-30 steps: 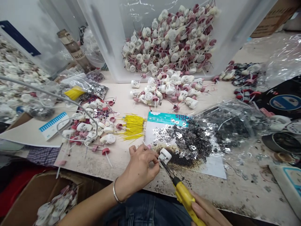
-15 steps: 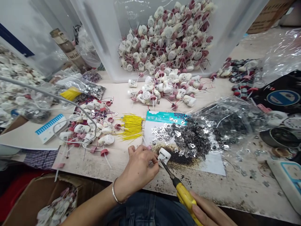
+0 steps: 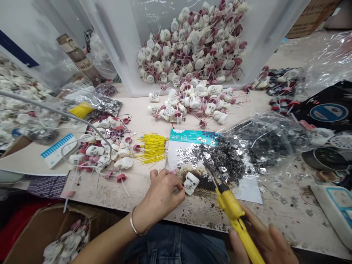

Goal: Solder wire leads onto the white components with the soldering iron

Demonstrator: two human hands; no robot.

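My left hand is closed at the front of the table, its fingertips pinching a thin wire at the edge of a small white plastic housing. My right hand wraps round the yellow handle of a soldering iron. The iron's dark tip points up and left, over the near edge of a heap of small metal tabs, apart from the housing. Whether the tip touches the tabs I cannot tell. Beneath the housing and heap lies a white and teal card, soiled with brown and black residue.
Yellow wires lie bundled left of the card. White housings with pink caps are piled at left, more before a translucent bin. A plastic bag of tabs and a metal cup stand at right.
The soldering iron has moved up and right, away from the white housing to the tab heap, my right hand moving with it. My left hand stays nearly still.
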